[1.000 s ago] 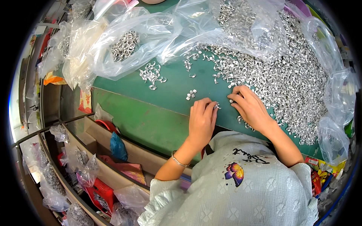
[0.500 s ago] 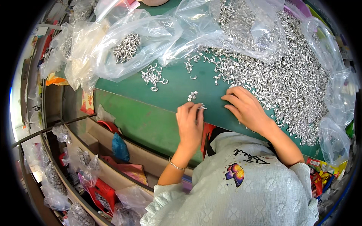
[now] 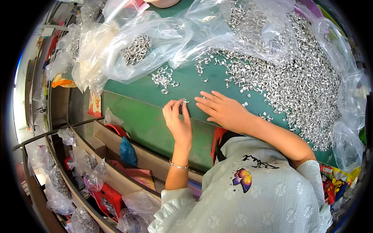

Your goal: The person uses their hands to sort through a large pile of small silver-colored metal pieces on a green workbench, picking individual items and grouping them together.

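Observation:
Between the thumb and fingertips of my left hand is a small silver metal piece, held just over the front edge of the green table. My right hand lies palm down on the tabletop beside it, fingers stretched out and slightly apart; what is under its palm is hidden. Beyond the hands sits a small group of curved silver metal pieces. A large heap of similar pieces spreads over the right side, with a few loose ones by my right forearm.
Clear plastic bags lie along the back, one containing silver rings. Another plastic sheet borders the heap at right. Below the table at left, a divided drawer contains a blue bag and bagged metal parts.
My right hand has slid left and flattened over the spot where a small cluster of pieces lay. My left hand has moved left with the metal piece in its fingertips.

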{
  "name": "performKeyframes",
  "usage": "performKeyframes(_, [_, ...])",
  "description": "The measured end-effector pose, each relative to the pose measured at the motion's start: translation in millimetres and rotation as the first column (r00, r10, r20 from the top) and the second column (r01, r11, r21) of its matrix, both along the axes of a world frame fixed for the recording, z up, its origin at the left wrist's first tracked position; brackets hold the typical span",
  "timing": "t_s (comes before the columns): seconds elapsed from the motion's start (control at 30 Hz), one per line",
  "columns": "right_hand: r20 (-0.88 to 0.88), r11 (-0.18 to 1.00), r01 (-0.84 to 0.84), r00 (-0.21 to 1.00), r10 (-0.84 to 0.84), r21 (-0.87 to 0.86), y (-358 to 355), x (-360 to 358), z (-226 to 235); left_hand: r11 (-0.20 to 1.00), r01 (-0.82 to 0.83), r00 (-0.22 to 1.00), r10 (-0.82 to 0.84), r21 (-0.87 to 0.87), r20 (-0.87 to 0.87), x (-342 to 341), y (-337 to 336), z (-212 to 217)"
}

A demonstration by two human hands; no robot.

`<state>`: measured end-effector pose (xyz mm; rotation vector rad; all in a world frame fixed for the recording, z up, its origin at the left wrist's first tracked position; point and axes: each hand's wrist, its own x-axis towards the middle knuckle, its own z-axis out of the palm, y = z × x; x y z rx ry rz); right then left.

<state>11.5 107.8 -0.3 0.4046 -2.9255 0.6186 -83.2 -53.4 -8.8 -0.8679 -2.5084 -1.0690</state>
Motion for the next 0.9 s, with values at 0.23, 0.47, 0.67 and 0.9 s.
performKeyframes(0.23, [0.092, 0.999, 0.030, 0.995, -0.027, -0.022, 7.9, 30.6, 15.9, 0.998, 0.058, 0.996, -0.056, -0.020, 0.068, -14.1, 21.5, -1.2])
performKeyframes(0.47, [0.031, 0.887, 0.430, 0.902, -0.431, -0.171, 38.9, 80.7, 40.4, 0.995, 0.083, 0.992, -0.077, -0.049, 0.102, -1.6, 21.2, 3.9])
performKeyframes(0.67, [0.047, 0.809, 0.552, 0.831, -0.554, -0.201, 35.0, 79.1, 30.8, 0.953, 0.301, 0.940, -0.300, 0.015, 0.165, 33.8, 31.4, 11.7])
performKeyframes(0.9, [0.026, 0.834, 0.431, 0.892, -0.451, -0.345, 20.5, 59.5, 13.1, 0.905, 0.425, 0.876, -0.401, -0.034, 0.267, 48.1, 34.6, 11.5])
